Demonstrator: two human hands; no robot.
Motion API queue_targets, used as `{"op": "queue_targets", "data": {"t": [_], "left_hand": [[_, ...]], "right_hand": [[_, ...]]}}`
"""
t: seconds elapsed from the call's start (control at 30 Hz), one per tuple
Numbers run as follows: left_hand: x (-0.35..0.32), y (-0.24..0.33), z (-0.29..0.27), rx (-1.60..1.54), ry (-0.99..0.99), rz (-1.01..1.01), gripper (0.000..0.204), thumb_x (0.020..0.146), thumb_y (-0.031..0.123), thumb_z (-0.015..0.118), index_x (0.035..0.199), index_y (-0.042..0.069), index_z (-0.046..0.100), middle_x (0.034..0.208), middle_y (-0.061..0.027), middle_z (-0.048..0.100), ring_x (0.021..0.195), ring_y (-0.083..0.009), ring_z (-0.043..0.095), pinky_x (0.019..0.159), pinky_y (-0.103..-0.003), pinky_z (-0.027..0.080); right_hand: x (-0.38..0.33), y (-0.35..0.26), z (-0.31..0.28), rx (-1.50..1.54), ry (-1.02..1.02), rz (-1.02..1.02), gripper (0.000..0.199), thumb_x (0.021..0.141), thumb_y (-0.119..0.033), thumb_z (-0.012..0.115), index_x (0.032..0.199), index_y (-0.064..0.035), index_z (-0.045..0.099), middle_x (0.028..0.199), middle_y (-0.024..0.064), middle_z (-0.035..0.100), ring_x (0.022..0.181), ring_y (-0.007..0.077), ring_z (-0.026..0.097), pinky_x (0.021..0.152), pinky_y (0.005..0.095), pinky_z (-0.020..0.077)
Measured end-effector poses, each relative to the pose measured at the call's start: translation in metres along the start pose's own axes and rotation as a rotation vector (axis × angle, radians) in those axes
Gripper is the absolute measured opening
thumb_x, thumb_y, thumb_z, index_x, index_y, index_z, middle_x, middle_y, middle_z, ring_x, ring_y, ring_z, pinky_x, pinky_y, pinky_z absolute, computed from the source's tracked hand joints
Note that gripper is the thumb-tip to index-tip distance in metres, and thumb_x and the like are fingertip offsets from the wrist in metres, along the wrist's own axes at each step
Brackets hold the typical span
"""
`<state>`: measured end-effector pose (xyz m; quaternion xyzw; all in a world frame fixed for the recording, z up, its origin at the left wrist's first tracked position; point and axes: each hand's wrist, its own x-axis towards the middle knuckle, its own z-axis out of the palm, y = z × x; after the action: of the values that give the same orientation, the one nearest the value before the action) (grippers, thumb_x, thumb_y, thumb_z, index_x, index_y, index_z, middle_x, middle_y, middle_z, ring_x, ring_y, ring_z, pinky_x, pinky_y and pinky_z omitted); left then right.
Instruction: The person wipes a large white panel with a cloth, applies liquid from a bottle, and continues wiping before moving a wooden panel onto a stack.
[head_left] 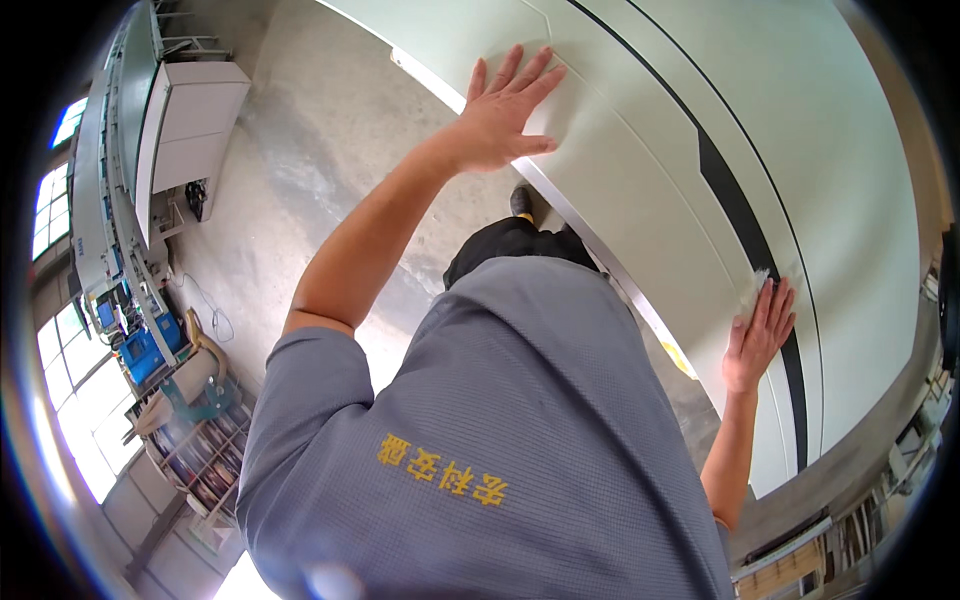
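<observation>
The panel point(640, 190), a large pale sheet with a dark stripe point(745, 215) running along it, lies under both hands and fills the space ahead of the person. The left hand point(505, 110) is pressed flat on it near its edge, fingers spread wide and holding nothing, with the bare forearm stretched out behind it. The right hand point(758, 338) also lies flat on the panel, fingers straight and close together, just beside the dark stripe; a small whitish scrap point(758, 280) sits at its fingertips, and I cannot tell whether the hand touches it. Between the two hands a bright edge point(600, 260) of the panel runs slantwise. Below the left hand is the grey concrete floor point(300, 150), and a dark shoe point(521, 200) shows close under that hand's wrist. Far off to the left of the left hand stands a white cabinet point(190, 125), with a shelf point(200, 450) of stacked things nearer the person's left elbow.
</observation>
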<state>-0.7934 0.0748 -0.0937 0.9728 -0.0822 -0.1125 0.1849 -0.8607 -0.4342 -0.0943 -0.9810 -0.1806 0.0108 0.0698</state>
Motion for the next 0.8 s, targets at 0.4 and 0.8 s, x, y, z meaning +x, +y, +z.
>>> {"op": "queue_targets", "data": {"t": [0.4,0.8], "left_hand": [[0.011,0.123,0.088,-0.091,0.05,0.411,0.099,0.096,0.059,0.057,0.164,-0.001,0.018,0.173,-0.0208,0.014,0.161,-0.0332,0.008,0.129,-0.056,0.001],[0.087,-0.039,-0.007,0.154,0.273,0.12,0.085,0.104,0.058,0.044,0.164,0.003,0.024,0.173,-0.0132,0.02,0.161,-0.026,0.014,0.131,-0.043,0.008]], "right_hand": [[0.026,0.02,-0.017,-0.061,0.022,-0.198,0.08,0.106,-0.062,0.026,0.161,-0.0057,0.035,0.17,0.0213,0.024,0.158,0.0451,0.017,0.125,0.0639,0.006],[0.077,-0.076,0.032,-0.118,-0.012,0.029,0.083,0.107,-0.061,0.028,0.164,-0.0019,0.023,0.172,0.0201,0.017,0.159,0.0417,0.014,0.125,0.0605,0.0108]]}}
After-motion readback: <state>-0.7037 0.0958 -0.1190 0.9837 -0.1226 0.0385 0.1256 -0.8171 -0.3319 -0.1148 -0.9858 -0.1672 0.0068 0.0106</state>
